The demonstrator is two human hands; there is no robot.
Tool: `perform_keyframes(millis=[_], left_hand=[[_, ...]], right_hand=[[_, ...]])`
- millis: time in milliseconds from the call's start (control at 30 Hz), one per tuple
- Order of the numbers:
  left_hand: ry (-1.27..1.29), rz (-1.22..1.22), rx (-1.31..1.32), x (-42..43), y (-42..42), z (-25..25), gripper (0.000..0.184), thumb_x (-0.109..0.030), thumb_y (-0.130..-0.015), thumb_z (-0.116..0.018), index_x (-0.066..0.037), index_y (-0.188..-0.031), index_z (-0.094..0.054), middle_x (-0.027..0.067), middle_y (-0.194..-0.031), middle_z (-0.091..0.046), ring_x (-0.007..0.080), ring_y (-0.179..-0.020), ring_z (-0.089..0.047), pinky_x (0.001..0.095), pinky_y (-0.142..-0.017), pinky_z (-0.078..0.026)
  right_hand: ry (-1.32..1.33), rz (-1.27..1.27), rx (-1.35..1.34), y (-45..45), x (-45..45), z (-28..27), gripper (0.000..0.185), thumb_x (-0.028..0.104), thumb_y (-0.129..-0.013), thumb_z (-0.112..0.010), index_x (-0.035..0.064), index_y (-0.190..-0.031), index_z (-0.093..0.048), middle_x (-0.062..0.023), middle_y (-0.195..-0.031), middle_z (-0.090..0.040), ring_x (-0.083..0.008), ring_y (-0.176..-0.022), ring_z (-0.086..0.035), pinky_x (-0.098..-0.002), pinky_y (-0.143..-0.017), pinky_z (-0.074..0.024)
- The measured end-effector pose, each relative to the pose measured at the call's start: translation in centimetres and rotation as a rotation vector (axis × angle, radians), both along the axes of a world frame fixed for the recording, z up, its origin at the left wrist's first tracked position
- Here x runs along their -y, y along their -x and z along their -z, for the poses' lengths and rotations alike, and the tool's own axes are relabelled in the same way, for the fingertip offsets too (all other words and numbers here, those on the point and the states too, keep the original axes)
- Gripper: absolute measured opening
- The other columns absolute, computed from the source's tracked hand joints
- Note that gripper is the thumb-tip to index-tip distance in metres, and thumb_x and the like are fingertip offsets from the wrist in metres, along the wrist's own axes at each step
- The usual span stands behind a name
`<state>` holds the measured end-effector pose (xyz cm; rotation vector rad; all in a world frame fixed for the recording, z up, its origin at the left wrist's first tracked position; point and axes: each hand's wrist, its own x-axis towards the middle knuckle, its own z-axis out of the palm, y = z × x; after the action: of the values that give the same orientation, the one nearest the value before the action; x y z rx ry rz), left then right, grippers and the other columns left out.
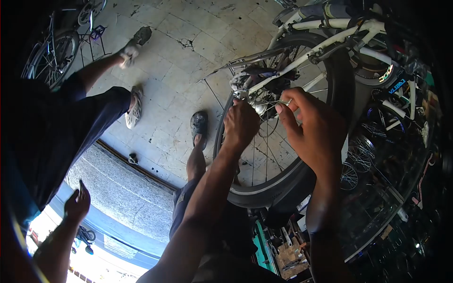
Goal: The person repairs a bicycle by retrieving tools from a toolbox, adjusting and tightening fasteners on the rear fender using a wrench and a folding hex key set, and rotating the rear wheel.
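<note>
On a tiled floor (pixel 181 80), a white-framed bicycle (pixel 325 45) stands on the far right, its large wheel (pixel 264 200) toward the near side, while another person (pixel 101 111) stands at left. At the wheel's centre, the left hand (pixel 241 123) is curled beside a silver fitting (pixel 241 94); whether it grips the fitting cannot be told. To its right, the right hand (pixel 312 129) pinches a thin strand (pixel 283 102) between thumb and forefinger, near the hub (pixel 259 108).
</note>
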<state>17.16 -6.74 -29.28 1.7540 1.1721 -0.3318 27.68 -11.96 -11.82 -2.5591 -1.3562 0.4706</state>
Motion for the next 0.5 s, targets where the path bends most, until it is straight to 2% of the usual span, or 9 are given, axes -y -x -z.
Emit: perform_keyframes(millis=[33,133,167,200,267,333,400,467,500], left_hand=[[-0.004,0.123,0.080,-1.3,-0.2,-0.6,0.032,-0.013,-0.086,-0.058,0.012,-0.106,-0.056,0.0267,-0.086,-0.069,0.0435,-0.084,-0.070,0.0473,-0.074,-0.057],[-0.039,0.064,0.001,0.2,-0.1,0.7,0.032,-0.013,-0.087,-0.059,0.012,-0.105,-0.054,0.0271,-0.090,-0.069,0.0435,-0.085,-0.070,0.0488,-0.075,-0.057],[-0.007,-0.040,0.011,1.1,0.5,0.5,0.038,-0.014,-0.090,-0.056,0.013,-0.115,-0.050,0.0273,-0.091,-0.068,0.0445,-0.085,-0.069,0.0510,-0.074,-0.055],[-0.021,-0.041,0.009,2.1,0.9,1.3,0.038,-0.014,-0.090,-0.056,0.013,-0.115,-0.050,0.0273,-0.091,-0.068,0.0445,-0.085,-0.069,0.0510,-0.074,-0.055],[-0.141,-0.146,0.070,3.7,1.2,2.9,0.027,-0.018,-0.096,-0.045,0.004,-0.112,-0.047,0.0316,-0.089,-0.068,0.0504,-0.086,-0.066,0.0584,-0.073,-0.051],[-0.116,-0.162,0.086,4.1,1.3,4.2,0.029,-0.022,-0.098,-0.044,0.003,-0.112,-0.045,0.0327,-0.090,-0.067,0.0511,-0.086,-0.065,0.0592,-0.074,-0.050],[-0.052,-0.123,0.053,3.1,1.4,3.3,0.030,-0.024,-0.098,-0.045,0.003,-0.113,-0.045,0.0329,-0.090,-0.067,0.0506,-0.087,-0.065,0.0592,-0.074,-0.051],[-0.070,-0.091,0.043,1.3,1.4,3.2,0.031,-0.025,-0.098,-0.045,0.003,-0.105,-0.054,0.0333,-0.088,-0.066,0.0483,-0.084,-0.067,0.0572,-0.073,-0.052],[-0.156,0.140,0.132,0.0,1.4,4.1,0.032,-0.027,-0.097,-0.046,0.004,-0.098,-0.058,0.0313,-0.087,-0.067,0.0465,-0.084,-0.067,0.0555,-0.073,-0.053]], right_hand=[[-0.003,0.004,0.001,0.0,0.1,0.1,0.024,0.029,-0.090,-0.069,0.0099,-0.103,-0.064,-0.0075,-0.078,-0.070,-0.0262,-0.067,-0.069,-0.0379,-0.059,-0.0510],[-0.025,0.003,-0.005,0.1,0.2,0.1,0.023,0.029,-0.090,-0.069,0.0095,-0.100,-0.063,-0.0081,-0.078,-0.070,-0.0272,-0.067,-0.069,-0.0380,-0.059,-0.0511],[-0.035,0.019,-0.008,0.1,0.1,0.1,0.022,0.028,-0.089,-0.070,0.0094,-0.099,-0.063,-0.0080,-0.077,-0.069,-0.0274,-0.067,-0.069,-0.0379,-0.059,-0.0511],[-0.045,0.036,-0.010,0.1,0.0,0.0,0.022,0.028,-0.089,-0.070,0.0094,-0.098,-0.063,-0.0080,-0.076,-0.069,-0.0277,-0.066,-0.068,-0.0378,-0.059,-0.0510],[-0.070,0.028,-0.019,0.2,0.1,-0.1,0.021,0.028,-0.089,-0.070,0.0093,-0.097,-0.063,-0.0080,-0.075,-0.068,-0.0278,-0.065,-0.068,-0.0382,-0.059,-0.0510],[-0.076,0.015,-0.021,0.1,0.3,0.0,0.021,0.027,-0.089,-0.070,0.0092,-0.097,-0.063,-0.0079,-0.075,-0.068,-0.0280,-0.065,-0.068,-0.0385,-0.059,-0.0510],[-0.097,0.009,-0.018,0.2,0.4,0.2,0.021,0.028,-0.089,-0.069,0.0095,-0.097,-0.063,-0.0077,-0.073,-0.067,-0.0279,-0.064,-0.067,-0.0390,-0.059,-0.0508],[-0.089,0.011,-0.018,0.2,0.2,0.1,0.021,0.028,-0.089,-0.069,0.0094,-0.097,-0.063,-0.0081,-0.074,-0.067,-0.0279,-0.065,-0.067,-0.0389,-0.059,-0.0510],[-0.077,0.016,-0.015,0.2,0.3,-0.1,0.021,0.028,-0.089,-0.069,0.0093,-0.097,-0.063,-0.0085,-0.074,-0.067,-0.0279,-0.066,-0.067,-0.0388,-0.060,-0.0512]])
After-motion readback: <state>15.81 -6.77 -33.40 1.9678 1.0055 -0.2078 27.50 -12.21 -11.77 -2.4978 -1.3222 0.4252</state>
